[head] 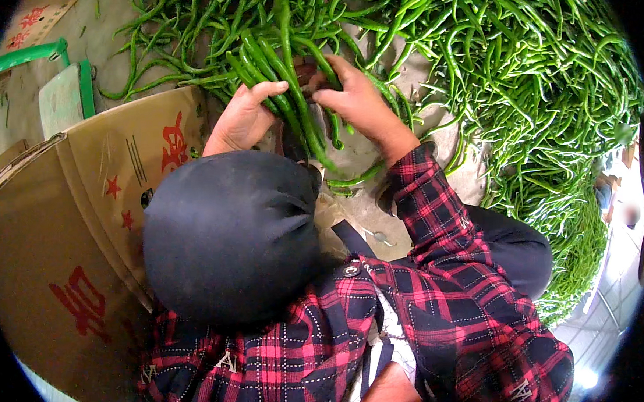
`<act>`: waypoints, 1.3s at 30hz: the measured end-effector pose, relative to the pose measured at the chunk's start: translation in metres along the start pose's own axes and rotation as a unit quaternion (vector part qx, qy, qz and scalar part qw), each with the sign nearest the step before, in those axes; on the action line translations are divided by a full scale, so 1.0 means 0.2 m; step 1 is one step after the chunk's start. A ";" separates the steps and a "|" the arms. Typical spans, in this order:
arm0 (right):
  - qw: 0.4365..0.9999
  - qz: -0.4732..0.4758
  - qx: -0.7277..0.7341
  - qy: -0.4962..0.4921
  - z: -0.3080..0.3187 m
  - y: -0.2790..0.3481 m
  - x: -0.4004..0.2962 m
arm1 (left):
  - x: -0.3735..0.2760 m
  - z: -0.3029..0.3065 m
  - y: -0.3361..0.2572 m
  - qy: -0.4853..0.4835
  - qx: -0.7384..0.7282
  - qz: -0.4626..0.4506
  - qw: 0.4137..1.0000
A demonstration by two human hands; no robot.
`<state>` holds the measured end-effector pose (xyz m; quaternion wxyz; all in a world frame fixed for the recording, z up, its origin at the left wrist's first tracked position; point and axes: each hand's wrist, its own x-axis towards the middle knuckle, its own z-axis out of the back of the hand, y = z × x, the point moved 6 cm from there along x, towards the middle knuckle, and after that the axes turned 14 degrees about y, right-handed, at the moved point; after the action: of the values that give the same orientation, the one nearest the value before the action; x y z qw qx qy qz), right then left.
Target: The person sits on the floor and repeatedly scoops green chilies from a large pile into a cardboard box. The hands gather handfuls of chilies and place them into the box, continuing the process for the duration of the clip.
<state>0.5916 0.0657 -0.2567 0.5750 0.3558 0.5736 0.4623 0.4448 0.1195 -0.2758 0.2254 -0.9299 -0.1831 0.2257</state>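
My left hand (248, 117) holds a bunch of long green chili peppers (278, 76), its thumb lying across them. The peppers lie side by side and slant up and away from me. My right hand (352, 99) is close beside the bunch, its thumb and fingers around a single curved green pepper (322, 63). Part of that pepper and some fingertips are hidden. Both hands are above the ground at the near edge of a large heap of loose green peppers (490, 63). A few stray peppers (356, 179) lie below my right wrist.
A large cardboard box (36, 235) with red printing stands close on my left. Beyond it is a green-framed item (64, 95) with a pale panel. My dark-clad left knee (230, 234) rises between the box and my hands. The pepper heap curves around to my right.
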 end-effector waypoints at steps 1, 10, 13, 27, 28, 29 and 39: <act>0.999 0.013 -0.028 -0.020 -0.01 0.01 0.02 | 0.00 0.02 0.01 -0.019 -0.007 0.002 1.000; 0.978 0.028 -0.104 -0.177 -0.15 0.02 0.19 | 0.02 0.13 0.07 -0.131 0.007 -0.003 0.991; 0.957 0.146 -0.174 -0.179 -0.22 0.07 0.20 | 0.00 0.22 0.08 -0.107 -0.057 -0.012 0.993; 0.883 -0.295 -0.308 -0.196 0.58 -0.71 -0.36 | 0.01 0.15 -0.05 -0.050 -0.007 -0.064 0.997; 0.869 -0.302 -0.347 -0.181 0.54 -0.77 -0.38 | 0.01 0.10 -0.06 -0.045 -0.009 -0.061 0.997; 0.854 -0.309 -0.385 -0.166 0.48 -0.83 -0.41 | 0.01 0.08 -0.06 -0.040 -0.012 -0.058 0.997; 0.891 -0.046 -0.375 -0.251 0.57 -0.21 -0.29 | 0.01 0.16 -0.04 -0.064 -0.014 -0.046 0.997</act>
<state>0.7153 0.0121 -0.2668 0.8111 0.1909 0.2106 0.5112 0.4280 0.1377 -0.2979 0.2108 -0.9069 -0.2433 0.2719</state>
